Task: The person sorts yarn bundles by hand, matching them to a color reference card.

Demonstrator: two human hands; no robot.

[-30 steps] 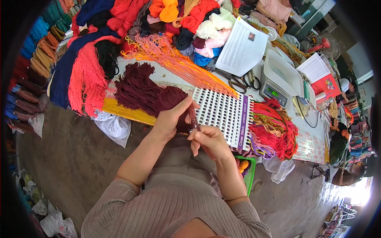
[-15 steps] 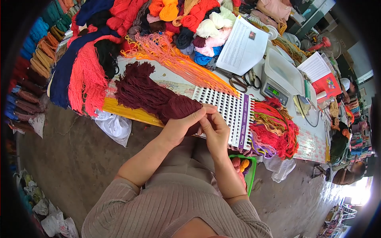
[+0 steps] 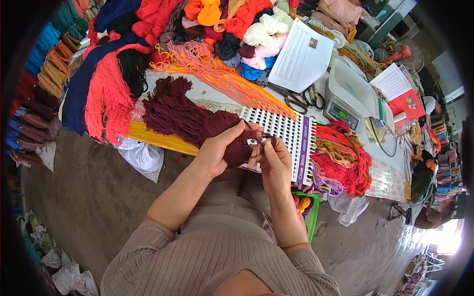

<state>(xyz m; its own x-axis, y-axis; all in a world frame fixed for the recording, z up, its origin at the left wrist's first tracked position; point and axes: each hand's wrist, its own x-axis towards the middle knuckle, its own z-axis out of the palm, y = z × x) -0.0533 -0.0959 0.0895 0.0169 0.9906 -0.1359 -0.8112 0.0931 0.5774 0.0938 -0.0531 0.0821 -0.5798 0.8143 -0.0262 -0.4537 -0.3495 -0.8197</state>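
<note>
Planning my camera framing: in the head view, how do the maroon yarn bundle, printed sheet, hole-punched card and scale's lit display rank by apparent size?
Largest to smallest:
1. Maroon yarn bundle
2. Hole-punched card and printed sheet: too alike to rank, the card being partly covered
3. Scale's lit display

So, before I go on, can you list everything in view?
Maroon yarn: one bundle, table to both hands
Perforated card: one, white and purple, beside the right hand
Mixed threads: one bunch, red and green, card's right edge
Loose strands: orange and pink, above the card
Draped yarn: navy and coral, table's left
Skeins: many, mixed colours, far side
Printed sheet: one, white, beyond the card
Scissors: apparently two pairs, dark, below the sheet
Scale: one, grey, right of the scissors
Basket: one, green, below the table
Co-worker: one, pink top, top right
Left hand: grip on the maroon bundle
Right hand: grip on its strands
</note>
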